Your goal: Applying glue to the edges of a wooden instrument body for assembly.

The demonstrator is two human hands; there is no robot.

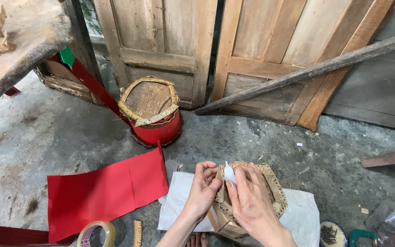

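My left hand (203, 187) and my right hand (251, 201) are both on a small white squeeze bottle (229, 174) with a pointed tip, held above a cardboard drum-shaped frame (275, 192). The frame has a ragged, perforated cardboard rim and stands on a white sheet (302, 215) on the concrete floor. My left fingers pinch near the bottle's top and my right hand wraps its body. A similar frame wrapped in red paper (154, 110) stands farther off by the wooden door.
A red paper sheet (101, 192) lies on the floor at the left, with a tape roll (97, 234) near the bottom edge. Wooden doors (252, 45) and a leaning pole (307, 71) stand behind. A tin of small nails (332, 234) sits at bottom right.
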